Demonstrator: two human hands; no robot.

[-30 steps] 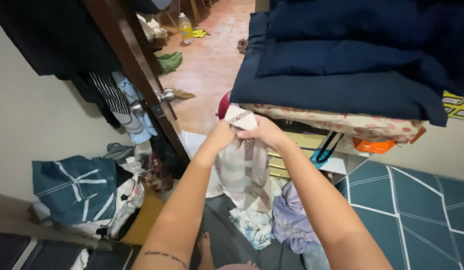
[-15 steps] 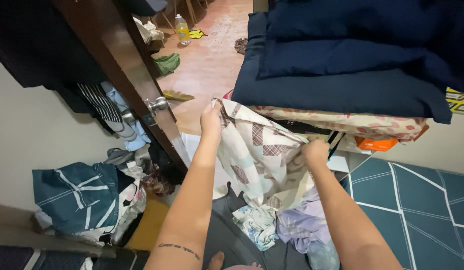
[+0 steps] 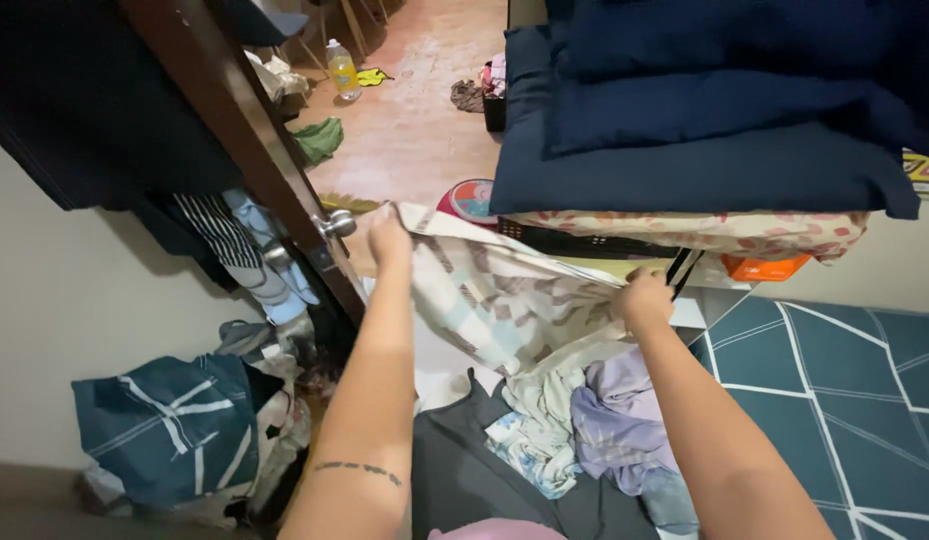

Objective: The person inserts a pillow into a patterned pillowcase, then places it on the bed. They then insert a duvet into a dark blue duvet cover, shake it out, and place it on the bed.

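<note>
— Two hands on one cloth: the left hand (image 3: 389,240) pinches a top corner of the patterned cloth (image 3: 499,300), the right hand (image 3: 644,297) is bunched tight around the opposite edge. How does it run?

— Its long axis is stretched between the hands, sloping down from the left hand's corner, nearest the wooden door (image 3: 246,150), to the right hand. The slack below that edge hangs down toward the clothes pile (image 3: 574,430).

— And the cloth sits where?

— In the air, in front of the stack of dark blue bedding (image 3: 704,130) and above the pile, which lies on the floor just under it. Beyond the cloth a reddish tiled floor (image 3: 414,110) runs off to a yellow bottle (image 3: 341,70). Right of the cloth is a teal sheet with white lines (image 3: 834,390).

— Anything unclear?

— The right hand's fingers are buried in folds. The cloth's lower edge merges with the pile, so where it ends I cannot tell. What carries the bedding is mostly covered.
</note>
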